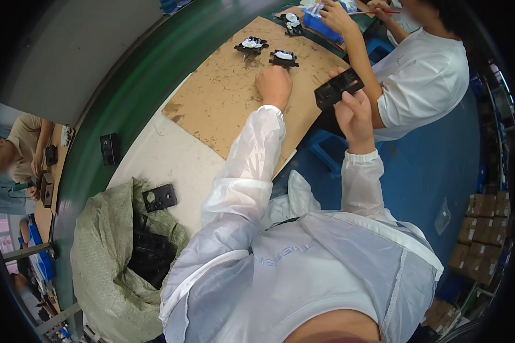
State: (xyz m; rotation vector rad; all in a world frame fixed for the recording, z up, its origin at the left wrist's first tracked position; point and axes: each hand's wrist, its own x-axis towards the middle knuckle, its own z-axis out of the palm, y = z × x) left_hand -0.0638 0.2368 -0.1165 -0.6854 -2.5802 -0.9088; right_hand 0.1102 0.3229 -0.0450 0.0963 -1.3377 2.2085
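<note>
My right hand [355, 114] grips a black plastic housing [339, 89] with open compartments, held up off the right edge of the brown board. My left hand [274, 87] is closed over the board, knuckles up, right at the near edge of a black plastic part [283, 58] with a white piece on top. The back of the hand hides its fingertips, so what they pinch cannot be made out. Just left of that part lies a similar black part with a white piece [251, 44].
A woven sack [106, 251] of black parts stands at lower left, with a black plate [160, 198] beside it. A black box [109, 149] sits on the green belt [86, 177]. At the right, a co-worker [423, 74] in white works near a blue stool [326, 150].
</note>
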